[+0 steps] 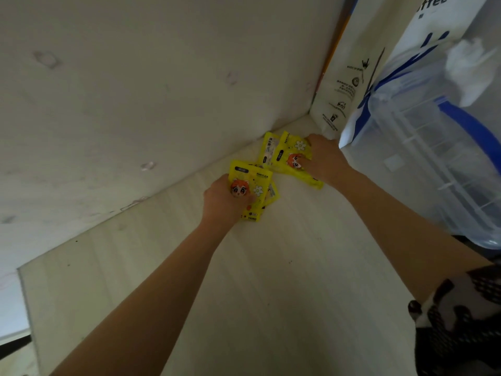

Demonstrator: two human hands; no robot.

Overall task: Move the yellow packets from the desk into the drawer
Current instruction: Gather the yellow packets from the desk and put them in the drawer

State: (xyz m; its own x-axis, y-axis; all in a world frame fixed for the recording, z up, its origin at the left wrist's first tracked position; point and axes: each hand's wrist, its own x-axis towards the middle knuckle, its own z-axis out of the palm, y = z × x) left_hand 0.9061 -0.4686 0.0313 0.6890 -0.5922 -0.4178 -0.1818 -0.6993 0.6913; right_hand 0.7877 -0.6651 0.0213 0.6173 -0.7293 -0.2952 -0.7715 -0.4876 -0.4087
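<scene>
Several yellow packets with a cartoon face and a daisy lie on the pale desk [271, 280], close to the wall. My left hand [223, 204] grips the nearer packets [253, 180], thumb on top of the front one. My right hand [324, 158] holds the farther packets [283, 156], its thumb pressed on the printed face. Both arms reach forward across the desk. No drawer shows in the view.
A white wall [149, 90] runs along the desk's far edge. A white paper bag [347, 77] with blue print stands at the back right. Beside it sits a clear plastic container [433, 158] with blue trim. The desk's left edge [24, 294] is visible.
</scene>
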